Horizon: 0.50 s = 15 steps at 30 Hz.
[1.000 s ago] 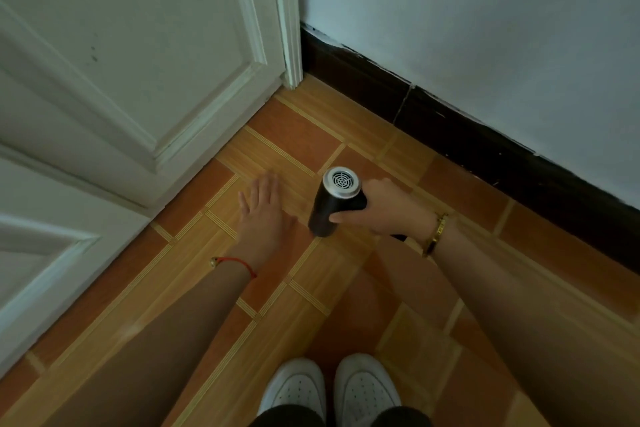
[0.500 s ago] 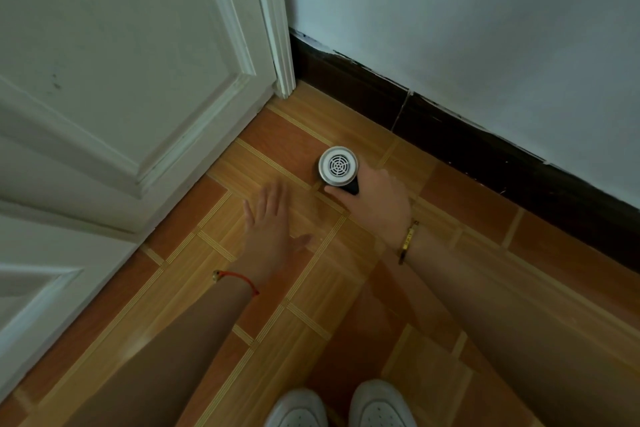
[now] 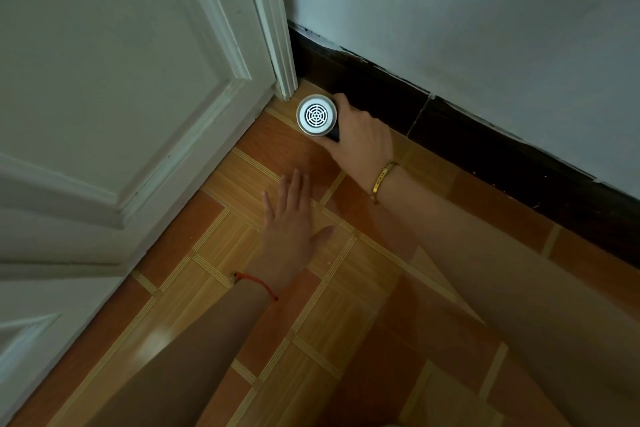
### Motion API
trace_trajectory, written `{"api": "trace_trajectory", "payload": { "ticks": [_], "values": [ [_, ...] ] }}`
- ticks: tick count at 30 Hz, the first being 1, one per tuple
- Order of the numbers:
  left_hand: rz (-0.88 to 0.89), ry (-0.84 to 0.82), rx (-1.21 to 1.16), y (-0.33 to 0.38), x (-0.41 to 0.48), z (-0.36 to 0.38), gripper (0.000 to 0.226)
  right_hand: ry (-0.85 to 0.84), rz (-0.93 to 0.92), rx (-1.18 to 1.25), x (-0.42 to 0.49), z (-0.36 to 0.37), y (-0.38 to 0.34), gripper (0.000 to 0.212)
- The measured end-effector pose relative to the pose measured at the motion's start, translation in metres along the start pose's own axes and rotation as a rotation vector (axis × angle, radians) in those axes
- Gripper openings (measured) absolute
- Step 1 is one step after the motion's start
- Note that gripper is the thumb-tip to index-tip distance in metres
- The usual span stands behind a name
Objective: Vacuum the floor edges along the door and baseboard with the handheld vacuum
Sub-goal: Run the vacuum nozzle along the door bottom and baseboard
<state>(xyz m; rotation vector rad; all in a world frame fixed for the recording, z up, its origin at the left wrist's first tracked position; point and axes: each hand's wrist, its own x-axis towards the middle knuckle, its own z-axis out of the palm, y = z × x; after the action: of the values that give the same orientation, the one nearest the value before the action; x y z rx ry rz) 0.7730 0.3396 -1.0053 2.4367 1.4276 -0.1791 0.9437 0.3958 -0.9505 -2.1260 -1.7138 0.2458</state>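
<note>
Far corner, frame to skirting: the handheld vacuum [image 3: 317,114] stands almost on end, its round vented silver cap turned up to the camera. It is just beside the foot of the white door frame [image 3: 273,28] and close against the dark baseboard [image 3: 485,149]. Its nozzle end is hidden underneath.
Right hand [image 3: 363,135]: fingers curl round the vacuum's black body from the right side; a gold bangle [image 3: 382,180] sits on the wrist.
Left hand [image 3: 294,222]: flat on the tiled floor [image 3: 346,322], palm down, fingers straight and a little spread, holding nothing. It lies nearer than the vacuum and apart from it, with a red string [image 3: 256,282] at the wrist.
Door [image 3: 121,80]: white and panelled, its bottom edge running from the corner toward the near left.
Step in hand: by my reading, working the corner itself, where the door edge and the baseboard edge meet.
Next move: probably a slow run along one edge, either right along the baseboard or near-left along the door's foot. That calls for keeping the nozzle low against the join, and the bracing left hand would likely need to shift as the reach lengthens.
</note>
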Motion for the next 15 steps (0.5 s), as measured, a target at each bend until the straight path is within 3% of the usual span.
{"api": "trace_trajectory", "payload": {
  "ticks": [15],
  "values": [
    [0.073,-0.032,-0.026,0.035,-0.001,0.009,0.095,0.013,0.26,0.003,-0.046,-0.02,0.045,0.07]
  ]
}}
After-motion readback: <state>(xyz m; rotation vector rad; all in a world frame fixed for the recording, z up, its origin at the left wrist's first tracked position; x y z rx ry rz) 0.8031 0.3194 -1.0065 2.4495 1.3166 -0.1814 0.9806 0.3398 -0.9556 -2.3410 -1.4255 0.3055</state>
